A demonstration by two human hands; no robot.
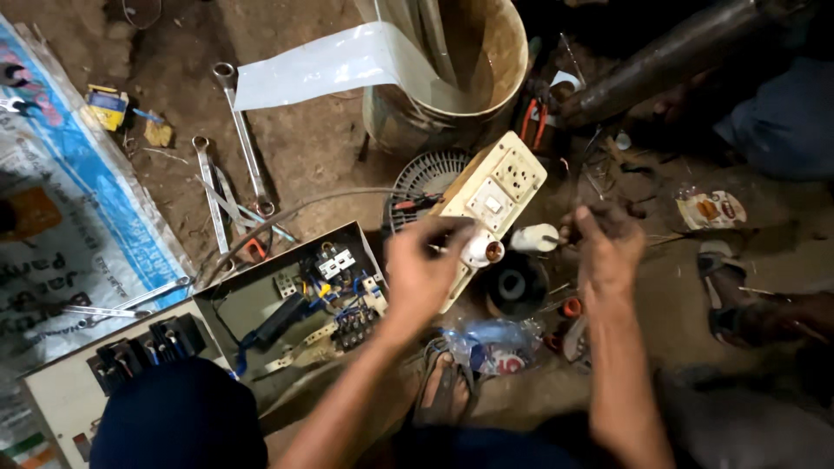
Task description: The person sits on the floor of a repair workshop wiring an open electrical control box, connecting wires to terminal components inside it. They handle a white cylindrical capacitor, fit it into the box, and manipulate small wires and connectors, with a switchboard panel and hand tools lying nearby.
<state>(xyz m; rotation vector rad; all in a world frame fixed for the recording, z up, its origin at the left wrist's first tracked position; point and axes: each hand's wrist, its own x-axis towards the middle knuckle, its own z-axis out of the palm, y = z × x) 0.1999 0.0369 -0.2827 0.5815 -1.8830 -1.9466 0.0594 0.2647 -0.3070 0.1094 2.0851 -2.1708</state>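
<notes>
My left hand (pixel 423 265) grips a cream switch-and-socket board (pixel 497 193) at its lower end, where a white lamp holder (pixel 482 250) is fitted. My right hand (pixel 606 245) is closed on a thin tool beside a small white cylindrical part (pixel 533 237), just right of the board. Under the board lies a round black fan grille (pixel 426 176). An open metal electrical box (pixel 300 295) with wires and breakers sits to the lower left of my left hand.
Spanners (pixel 243 139) lie on the dirt floor upper left, near a printed blue sack (pixel 61 191). A dirty bucket (pixel 473 69) with a white strip stands behind the board. Red pliers (pixel 534 122), a pipe (pixel 669 56) and another person's sandalled foot (pixel 738 300) are at right.
</notes>
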